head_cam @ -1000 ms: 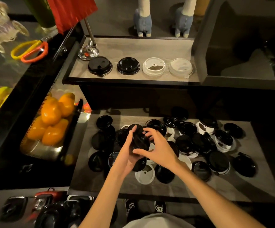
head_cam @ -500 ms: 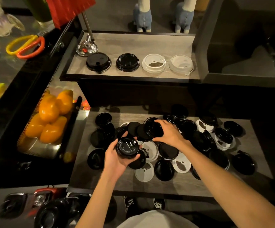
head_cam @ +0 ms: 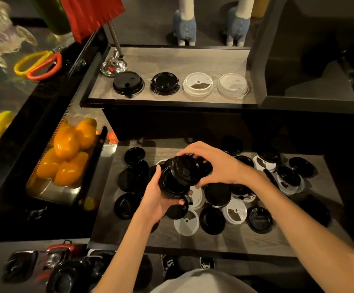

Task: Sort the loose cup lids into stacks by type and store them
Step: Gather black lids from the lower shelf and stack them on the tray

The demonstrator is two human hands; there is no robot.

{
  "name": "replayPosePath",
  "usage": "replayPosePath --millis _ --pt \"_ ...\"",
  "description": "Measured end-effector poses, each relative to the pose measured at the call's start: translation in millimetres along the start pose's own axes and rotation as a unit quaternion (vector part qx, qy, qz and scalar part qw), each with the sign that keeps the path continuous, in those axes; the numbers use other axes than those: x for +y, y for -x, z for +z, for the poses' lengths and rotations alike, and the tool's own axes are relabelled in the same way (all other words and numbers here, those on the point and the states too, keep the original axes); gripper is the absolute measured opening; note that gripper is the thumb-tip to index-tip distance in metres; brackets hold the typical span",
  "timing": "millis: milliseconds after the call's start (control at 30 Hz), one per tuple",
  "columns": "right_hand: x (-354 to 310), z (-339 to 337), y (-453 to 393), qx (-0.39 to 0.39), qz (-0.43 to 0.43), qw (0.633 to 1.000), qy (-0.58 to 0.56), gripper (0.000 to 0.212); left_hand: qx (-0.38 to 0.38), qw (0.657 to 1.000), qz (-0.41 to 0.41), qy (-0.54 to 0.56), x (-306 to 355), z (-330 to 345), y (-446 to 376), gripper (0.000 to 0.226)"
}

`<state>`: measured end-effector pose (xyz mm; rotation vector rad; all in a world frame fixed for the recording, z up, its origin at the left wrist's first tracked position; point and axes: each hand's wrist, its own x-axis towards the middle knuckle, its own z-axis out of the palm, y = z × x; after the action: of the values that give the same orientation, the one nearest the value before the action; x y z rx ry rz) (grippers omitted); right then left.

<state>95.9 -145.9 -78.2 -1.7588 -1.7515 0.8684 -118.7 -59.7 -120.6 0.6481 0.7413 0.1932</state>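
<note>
Head camera view looking down over a grey wooden tray (head_cam: pixel 129 235) strewn with loose black and white cup lids. At the tray's centre, the left hand (head_cam: pixel 161 199) curls its fingers and thumb around a short stack of black lids (head_cam: pixel 171 183), gripping it from below. Just right of it, the right hand (head_cam: pixel 218 166) pinches a single black lid (head_cam: pixel 185 170) by its rim between thumb and fingertips, tilted and touching the top of the stack. Behind the tray, on a raised shelf (head_cam: pixel 171 60), four sorted stacks stand in a row: flat black lids (head_cam: pixel 128 83), domed black lids (head_cam: pixel 165 83), clear lids (head_cam: pixel 197 84), white lids (head_cam: pixel 232 85).
</note>
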Motion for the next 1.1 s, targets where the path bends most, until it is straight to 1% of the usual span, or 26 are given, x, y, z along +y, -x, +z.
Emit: replayPosePath --millis 33,100,167,200,300,400,467,533,633,700,800,933,1033,1100 --pt "-5 -2 -2 -0.017 -0.009 1.0 0.02 0.092 0.002 1.0 -0.006 -0.017 1 5 0 0.072" --pt "-10 -2 -6 -0.04 -0.023 0.996 0.075 0.095 0.01 0.999 -0.007 -0.033 3 14 0 0.073" --pt "-12 -2 -7 -0.05 -0.03 0.991 0.117 0.096 0.024 0.999 0.001 -0.024 4 22 -1 0.071" --pt "-12 -2 -5 -0.054 -0.029 0.991 0.117 0.096 0.033 0.999 0.005 -0.015 5 26 -1 0.07" --pt "-13 -4 4 -0.058 -0.008 0.997 0.047 0.098 0.057 0.998 0.018 -0.008 7 32 -2 0.067" --pt "-23 0 12 -0.004 0.02 1.0 0.008 0.089 0.059 0.998 0.025 -0.02 7 36 -1 0.066" --pt "-29 7 13 0.037 0.036 0.999 0.013 0.082 0.053 0.998 0.03 -0.031 7 38 0 0.065" --pt "-31 12 14 0.054 0.029 0.998 0.015 0.077 0.043 0.998 0.039 -0.032 8 40 1 0.063" --pt "-32 9 17 0.054 0.017 0.998 -0.021 0.076 0.025 0.998 0.054 -0.019 8 38 4 0.06" --pt "-33 2 21 0.048 0.007 0.998 -0.031 0.075 0.008 0.999 0.05 -0.016 9 37 7 0.062" --pt "-34 -3 25 0.036 -0.011 0.999 -0.026 0.077 -0.016 0.999 0.034 -0.028 9 41 10 0.072" --pt "-32 -4 26 0.016 -0.026 1.0 -0.003 0.077 -0.03 0.997 0.025 -0.06 10 46 9 0.084" --pt "-33 -7 28 0.012 -0.033 0.999 -0.002 0.076 -0.034 0.997 0.023 -0.069 11 49 11 0.086" --pt "-31 -6 28 0.012 -0.029 0.999 -0.005 0.077 -0.038 0.997 0.025 -0.055 11 50 11 0.083"
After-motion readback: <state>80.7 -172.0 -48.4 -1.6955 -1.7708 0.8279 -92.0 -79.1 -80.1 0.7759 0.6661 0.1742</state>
